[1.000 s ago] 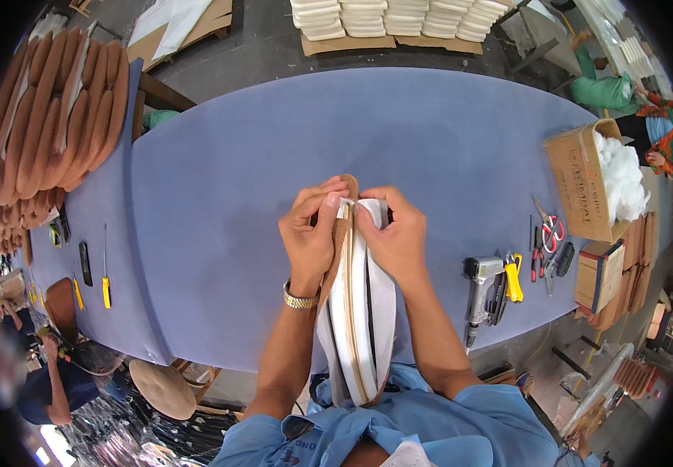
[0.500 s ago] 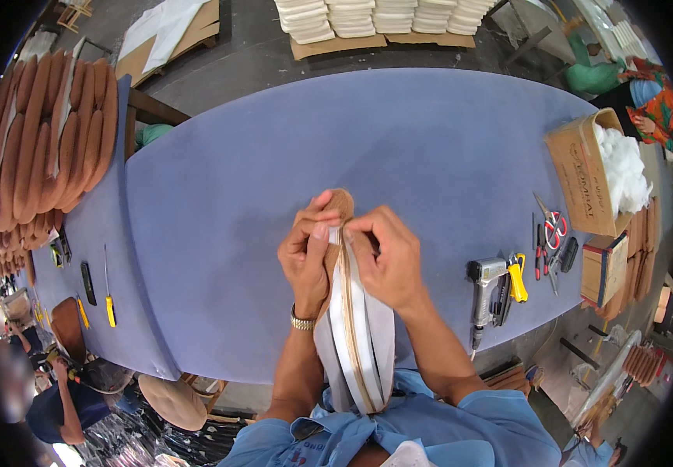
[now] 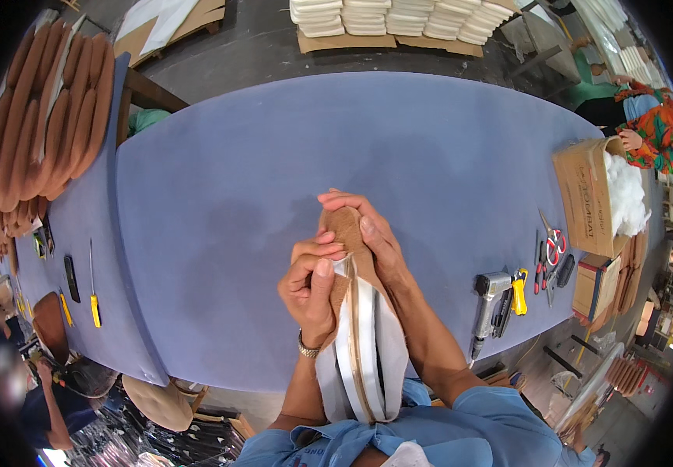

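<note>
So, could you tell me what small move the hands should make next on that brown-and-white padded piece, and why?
Probably slide both grips a little toward the body. The left hand and right hand pinch the brown suede cover only at the far tip of the long white padded piece; the white below looks uncovered.

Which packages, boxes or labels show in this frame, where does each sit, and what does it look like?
Open cardboard box: right end of the blue table, brown, dark print on its side, holding white stuffing.
Small box: just nearer than the big box, at the table's right edge, brown with a white label on top.
Cardboard sheets: on the floor beyond the table, flat, brown, under stacks of white pieces.
No screens or signs are visible.
</note>
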The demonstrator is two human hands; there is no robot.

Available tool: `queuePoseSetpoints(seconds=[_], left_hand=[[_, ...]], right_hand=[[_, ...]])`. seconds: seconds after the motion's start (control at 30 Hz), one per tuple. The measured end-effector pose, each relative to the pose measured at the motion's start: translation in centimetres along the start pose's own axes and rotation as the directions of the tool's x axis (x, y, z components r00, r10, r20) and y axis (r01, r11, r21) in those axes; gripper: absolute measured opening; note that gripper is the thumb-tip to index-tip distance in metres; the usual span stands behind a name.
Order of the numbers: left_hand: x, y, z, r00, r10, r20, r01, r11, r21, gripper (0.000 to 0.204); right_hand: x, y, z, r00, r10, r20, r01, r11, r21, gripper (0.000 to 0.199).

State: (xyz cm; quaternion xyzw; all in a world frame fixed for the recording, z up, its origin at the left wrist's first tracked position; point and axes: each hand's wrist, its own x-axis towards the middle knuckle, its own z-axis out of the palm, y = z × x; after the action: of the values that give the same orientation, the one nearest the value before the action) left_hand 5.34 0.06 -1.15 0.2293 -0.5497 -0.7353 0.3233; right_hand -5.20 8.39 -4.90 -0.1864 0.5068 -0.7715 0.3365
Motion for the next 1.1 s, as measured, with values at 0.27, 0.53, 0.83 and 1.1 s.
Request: queuePoseSetpoints(seconds=[0.27, 0.53, 0.83, 1.1], left_hand=[[-0.2, -0.8, -0.3, 1.0, 0.013, 0.001, -0.013, 1.0, -0.012, 0.018], [0.0, -0.1, -1.5, 0.982, 0.069, 0.174, -0.089, 0.99, 0.11, 0.013], [12.8, 1.5, 1.8, 0.833, -0.194, 0.519, 0.03, 0.951, 0.308, 0.053], [9.1, -0.3, -0.3, 0.789, -0.258, 0.558, 0.104, 0.951, 0.292, 0.06]], right_hand=[[0.4, -1.6, 1.2, 0.996, 0.08, -0.038, -0.082, 0.995, -0.051, 0.03], [-0.5, -2.8, 2.3, 0.989, 0.069, -0.127, -0.093, 0.976, -0.198, 0.029], [0.4, -2.2, 3.2, 0.981, 0.14, -0.136, -0.18, 0.916, -0.359, 0.047], [-2.0, -2.8, 4.6, 0.95, 0.212, -0.23, -0.228, 0.973, -0.045, 0.076]])
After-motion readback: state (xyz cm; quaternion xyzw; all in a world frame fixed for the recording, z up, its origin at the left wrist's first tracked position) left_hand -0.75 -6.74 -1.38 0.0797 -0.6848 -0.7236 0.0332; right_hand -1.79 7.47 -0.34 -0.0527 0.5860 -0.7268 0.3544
